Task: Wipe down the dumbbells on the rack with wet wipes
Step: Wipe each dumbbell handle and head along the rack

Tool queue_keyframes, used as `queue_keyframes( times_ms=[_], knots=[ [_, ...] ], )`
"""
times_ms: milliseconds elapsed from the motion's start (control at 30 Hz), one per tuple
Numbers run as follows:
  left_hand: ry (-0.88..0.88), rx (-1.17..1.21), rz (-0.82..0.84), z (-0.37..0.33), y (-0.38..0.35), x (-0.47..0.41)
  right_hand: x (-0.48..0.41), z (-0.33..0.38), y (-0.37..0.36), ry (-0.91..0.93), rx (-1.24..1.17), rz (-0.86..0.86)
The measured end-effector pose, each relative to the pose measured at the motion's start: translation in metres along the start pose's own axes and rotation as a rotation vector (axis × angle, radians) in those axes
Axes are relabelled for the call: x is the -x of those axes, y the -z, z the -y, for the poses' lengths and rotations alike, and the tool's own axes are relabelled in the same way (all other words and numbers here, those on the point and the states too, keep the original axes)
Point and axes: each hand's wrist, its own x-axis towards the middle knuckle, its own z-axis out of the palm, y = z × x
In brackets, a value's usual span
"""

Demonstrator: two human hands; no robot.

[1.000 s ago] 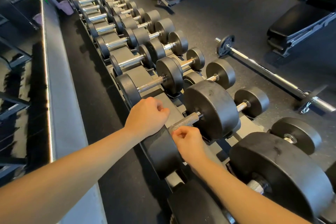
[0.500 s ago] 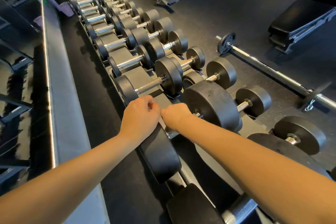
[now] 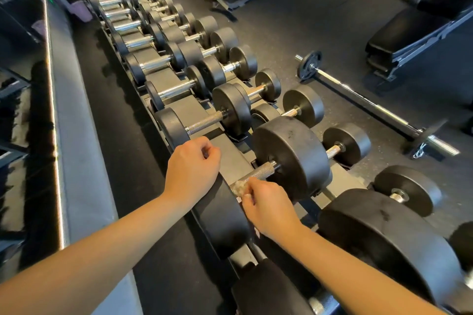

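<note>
The right hand [image 3: 268, 210], drawn nearer from beside the left hand [image 3: 193, 169], pinches a crumpled wet wipe [image 3: 239, 186] against the handle [image 3: 258, 172] of the near racked dumbbell [image 3: 291, 158], whose left head [image 3: 222, 215] bears the left hand (loose fist, nothing visibly held).

A long dark rack [image 3: 231, 161] runs away along the left, with grey sloped cradles set in two rows. Dumbbells [image 3: 291, 158] lie across it side by side, each handle over a cradle and a round black end on either side. The near ones are big, the far ones smaller with shiny handles. The rack stands on a dark rubber floor [image 3: 281, 28]. To the right, a barbell [image 3: 358, 93] with small plates lies on the floor, and beyond it stands a black padded bench [image 3: 409, 30].
</note>
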Motion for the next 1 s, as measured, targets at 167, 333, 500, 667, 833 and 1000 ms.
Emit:
queue_keyframes(
  times_ms=[167, 333, 500, 667, 833, 1000],
  knots=[
    [-0.003, 0.006, 0.016, -0.001, 0.001, 0.000, -0.005, -0.013, -0.006, -0.720, -0.940, -0.332],
    [0.011, 0.017, 0.009, -0.001, 0.000, 0.000, -0.014, 0.002, 0.004, -0.876, -1.573, -0.329],
    [0.009, 0.011, 0.015, -0.002, 0.001, 0.000, -0.018, -0.005, 0.006, -0.968, -1.521, -0.110],
    [0.005, 0.014, 0.014, 0.000, -0.001, 0.000, -0.014, -0.007, 0.002, -1.055, -1.439, -0.239],
    [-0.004, 0.017, 0.013, 0.002, 0.000, -0.001, -0.037, 0.016, 0.000, -1.006, -1.785, -0.447],
    [-0.016, 0.021, -0.001, 0.005, -0.002, -0.002, -0.018, 0.012, -0.001, -0.867, -1.121, -0.530]
  ],
)
